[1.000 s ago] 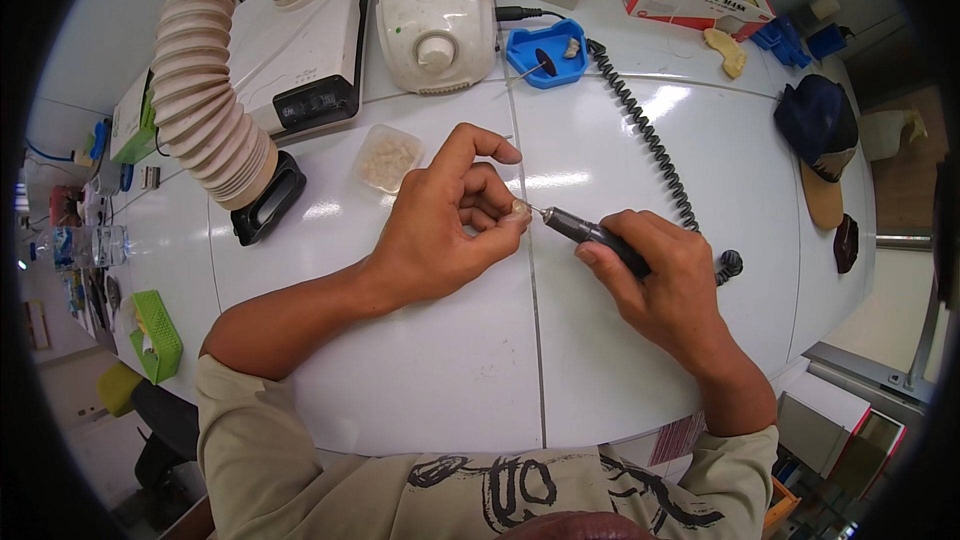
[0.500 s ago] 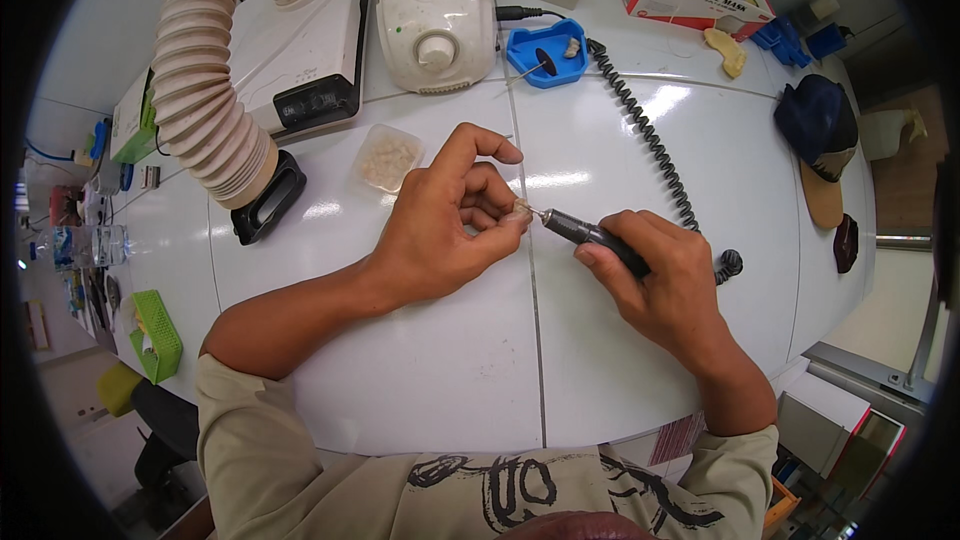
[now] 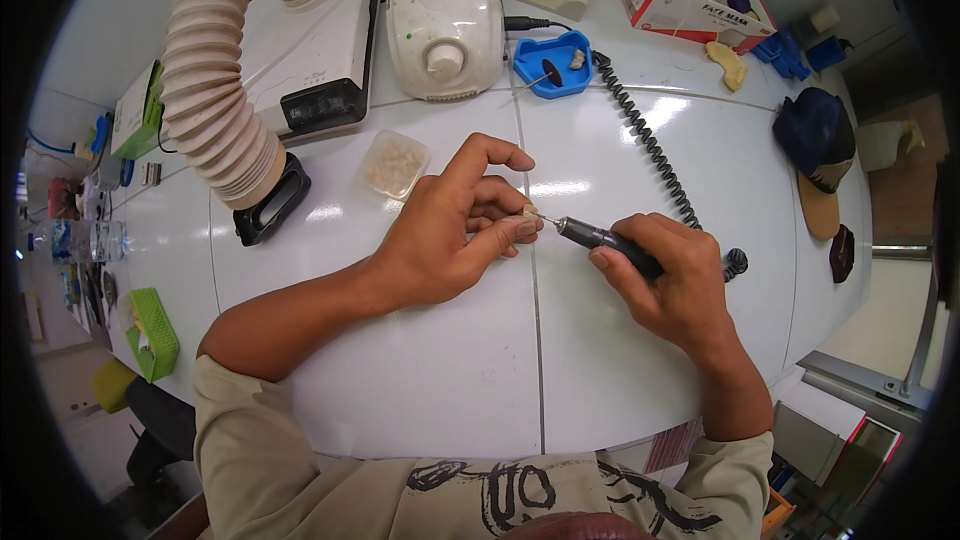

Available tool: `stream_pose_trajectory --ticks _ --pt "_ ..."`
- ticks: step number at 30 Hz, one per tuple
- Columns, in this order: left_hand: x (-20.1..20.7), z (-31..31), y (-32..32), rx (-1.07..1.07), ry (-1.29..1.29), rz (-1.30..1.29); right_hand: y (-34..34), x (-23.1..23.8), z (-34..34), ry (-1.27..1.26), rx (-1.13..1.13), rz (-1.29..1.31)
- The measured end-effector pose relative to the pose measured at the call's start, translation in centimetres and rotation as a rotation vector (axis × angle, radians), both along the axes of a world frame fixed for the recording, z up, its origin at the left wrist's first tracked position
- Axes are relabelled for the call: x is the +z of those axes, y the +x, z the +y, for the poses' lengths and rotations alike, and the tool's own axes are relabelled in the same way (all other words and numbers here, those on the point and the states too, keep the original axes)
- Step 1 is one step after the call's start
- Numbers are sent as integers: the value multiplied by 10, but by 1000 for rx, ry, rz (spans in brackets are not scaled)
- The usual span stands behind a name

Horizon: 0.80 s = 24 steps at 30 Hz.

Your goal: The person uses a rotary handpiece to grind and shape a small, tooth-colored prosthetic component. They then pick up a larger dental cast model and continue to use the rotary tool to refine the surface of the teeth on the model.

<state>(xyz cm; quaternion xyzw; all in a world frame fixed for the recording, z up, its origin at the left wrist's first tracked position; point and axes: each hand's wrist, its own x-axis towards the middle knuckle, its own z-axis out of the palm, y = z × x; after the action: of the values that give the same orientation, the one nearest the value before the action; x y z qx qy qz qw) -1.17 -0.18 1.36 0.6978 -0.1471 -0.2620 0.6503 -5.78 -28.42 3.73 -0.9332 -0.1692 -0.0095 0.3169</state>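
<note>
Between the thumb and fingertips of my left hand (image 3: 435, 230) sits a small cream tooth-like piece (image 3: 530, 210), partly covered by the fingers. The index finger is raised and curved above it. My right hand (image 3: 675, 275) is wrapped round a black rotary handpiece (image 3: 597, 237), whose thin metal bur (image 3: 549, 221) points left at the piece. The tip is at or very near the piece; I cannot tell whether they touch. Beyond my left hand stands a clear plastic box (image 3: 394, 165) of small cream pieces.
A white control unit (image 3: 445, 30) with a knob stands at the back, near a blue tray (image 3: 552, 65). A coiled black cord (image 3: 650, 135) runs down the right side. A ribbed suction hose (image 3: 205, 80) hangs at left. A cap (image 3: 815, 145) lies far right.
Both hands appear slightly farther right in the picture, as the whole view has shifted a little. The cream piece now shows more above the left fingertips. Both grips stay the same.
</note>
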Motion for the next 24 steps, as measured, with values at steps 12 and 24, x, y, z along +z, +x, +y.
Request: stream_pose_trajectory --ticks 12,24 --pt "0 -1 0 -24 36 -62 -1 -1 -1 -26 15 -5" --pt "0 0 2 -21 59 -41 -1 -2 -2 -29 21 -16"
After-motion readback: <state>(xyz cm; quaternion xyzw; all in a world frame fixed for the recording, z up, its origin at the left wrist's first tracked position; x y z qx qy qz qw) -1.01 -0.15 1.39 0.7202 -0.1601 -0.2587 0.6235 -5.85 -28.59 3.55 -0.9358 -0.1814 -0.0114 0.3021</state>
